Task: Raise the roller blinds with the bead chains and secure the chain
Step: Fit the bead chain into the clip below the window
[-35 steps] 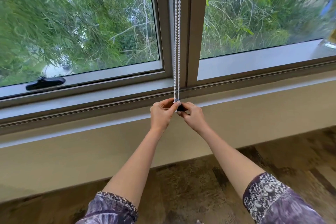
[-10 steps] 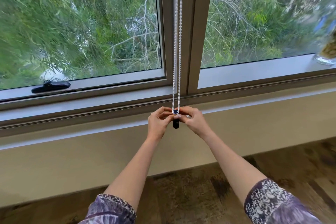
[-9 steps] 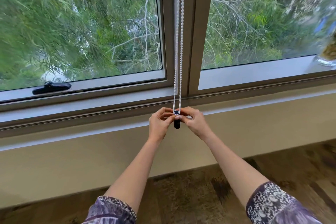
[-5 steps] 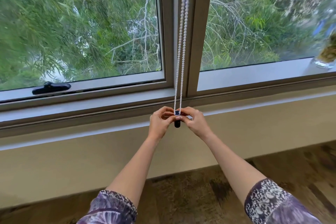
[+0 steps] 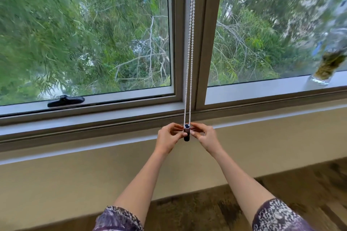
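Observation:
A white bead chain (image 5: pixel 190 62) hangs as a double strand down the grey centre post of the window. Its loop ends in a small dark cylindrical chain holder (image 5: pixel 187 137) with a metal top, just below the window frame against the wall ledge. My left hand (image 5: pixel 167 139) pinches the holder from the left with thumb and fingertips. My right hand (image 5: pixel 206 137) pinches it from the right. No blind fabric shows over the panes.
A black window handle (image 5: pixel 65 100) lies on the left pane's lower frame. A glass vase with plant matter (image 5: pixel 326 70) stands on the sill (image 5: pixel 262 90) at far right. A beige wall (image 5: pixel 75 184) runs below, then patterned carpet (image 5: pixel 216 210).
Since 3.5 s ago the dark holder has come into sight below my fingers. Over the last second both hands have stayed on it, with only a small shift of view.

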`<action>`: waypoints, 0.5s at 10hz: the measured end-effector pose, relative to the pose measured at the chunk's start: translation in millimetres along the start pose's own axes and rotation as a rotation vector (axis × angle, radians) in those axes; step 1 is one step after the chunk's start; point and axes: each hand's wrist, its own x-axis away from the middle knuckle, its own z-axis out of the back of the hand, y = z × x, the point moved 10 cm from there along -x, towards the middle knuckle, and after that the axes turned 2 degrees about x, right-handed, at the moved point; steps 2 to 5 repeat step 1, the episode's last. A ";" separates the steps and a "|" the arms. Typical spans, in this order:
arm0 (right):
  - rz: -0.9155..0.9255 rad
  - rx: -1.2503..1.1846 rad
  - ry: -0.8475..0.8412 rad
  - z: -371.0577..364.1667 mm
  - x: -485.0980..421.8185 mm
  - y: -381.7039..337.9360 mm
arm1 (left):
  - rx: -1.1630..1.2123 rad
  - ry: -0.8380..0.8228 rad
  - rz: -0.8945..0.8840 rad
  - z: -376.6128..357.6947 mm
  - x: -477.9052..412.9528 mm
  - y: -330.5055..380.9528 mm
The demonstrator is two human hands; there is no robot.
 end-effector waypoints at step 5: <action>-0.105 -0.023 0.025 -0.8 9.9 21.0 | -0.052 -0.027 0.020 0.0 9.1 -5.5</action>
